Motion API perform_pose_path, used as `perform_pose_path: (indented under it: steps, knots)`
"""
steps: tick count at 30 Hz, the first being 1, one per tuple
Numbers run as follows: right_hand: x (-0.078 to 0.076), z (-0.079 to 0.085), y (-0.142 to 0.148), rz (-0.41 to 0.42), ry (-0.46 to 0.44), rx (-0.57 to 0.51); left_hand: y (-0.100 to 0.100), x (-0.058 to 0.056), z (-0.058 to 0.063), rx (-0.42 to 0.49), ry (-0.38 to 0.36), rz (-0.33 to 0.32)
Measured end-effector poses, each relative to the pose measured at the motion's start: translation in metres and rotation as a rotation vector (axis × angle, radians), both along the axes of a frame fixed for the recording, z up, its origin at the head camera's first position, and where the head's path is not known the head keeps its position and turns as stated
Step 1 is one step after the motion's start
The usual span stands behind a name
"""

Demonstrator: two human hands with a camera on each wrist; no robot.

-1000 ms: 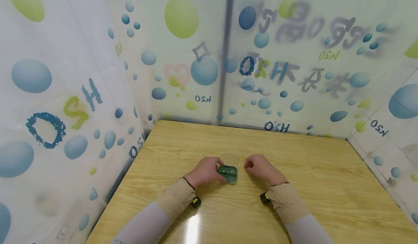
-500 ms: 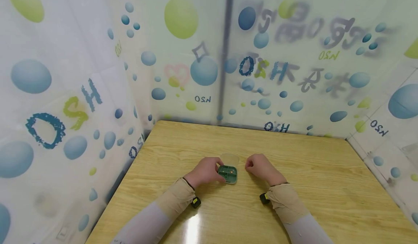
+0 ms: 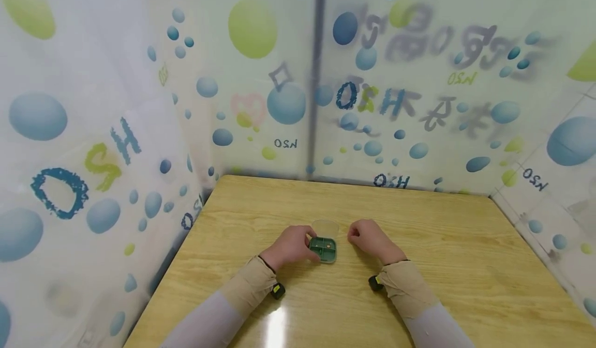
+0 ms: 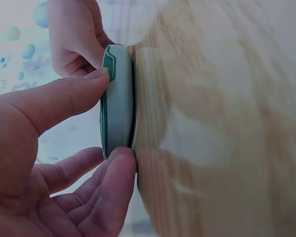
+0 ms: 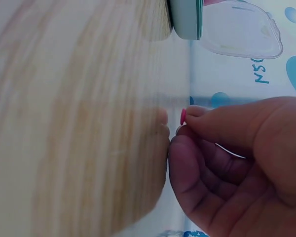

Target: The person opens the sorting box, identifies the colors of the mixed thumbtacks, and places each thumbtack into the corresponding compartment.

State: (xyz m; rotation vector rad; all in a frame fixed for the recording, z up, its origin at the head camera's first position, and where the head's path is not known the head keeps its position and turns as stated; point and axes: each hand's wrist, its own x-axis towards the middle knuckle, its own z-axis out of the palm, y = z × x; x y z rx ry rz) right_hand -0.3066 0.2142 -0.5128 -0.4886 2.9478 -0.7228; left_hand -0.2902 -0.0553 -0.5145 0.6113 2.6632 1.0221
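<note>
A small green pill box (image 3: 323,250) with several compartments sits on the table, its clear lid (image 3: 325,228) swung open on the far side. A tiny orange piece lies in the far right compartment; other specks are too small to identify. My left hand (image 3: 292,245) grips the box from its left side. In the left wrist view the thumb (image 4: 74,96) presses on the rim, with fingers along the lower side. To the box's right, my right hand (image 3: 372,240) rests low over the table. Between its thumb and forefinger it pinches a small pink pill (image 5: 183,116), visible in the right wrist view.
The wood-grain table (image 3: 442,244) extends around both hands. A translucent patterned curtain (image 3: 261,94) hangs behind the far edge and along both sides. Each wrist carries a small black camera, such as the left camera (image 3: 278,290).
The head view has shifted slightly. Both hands and the pill box keep nearly the same places on the table.
</note>
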Motion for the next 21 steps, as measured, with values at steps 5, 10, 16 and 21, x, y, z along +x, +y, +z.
perform_pose_path:
  steps: [5,10,16,21]
  knots:
    - [-0.0010,0.0003,-0.0002,0.000,0.012,-0.013,-0.0003,0.0006,0.0000,0.004,0.001,0.003]
    - [-0.0019,0.0015,0.0002,-0.013,-0.007,-0.040,-0.0003,0.0009,0.0021,0.005,0.002,0.001]
    - [-0.0011,0.0024,0.0007,-0.009,-0.001,-0.081,0.0001,0.0009,0.0023,0.001,0.004,0.000]
    - [-0.0014,0.0029,0.0014,-0.036,0.007,-0.116,-0.0002,0.0012,0.0015,-0.009,0.004,0.001]
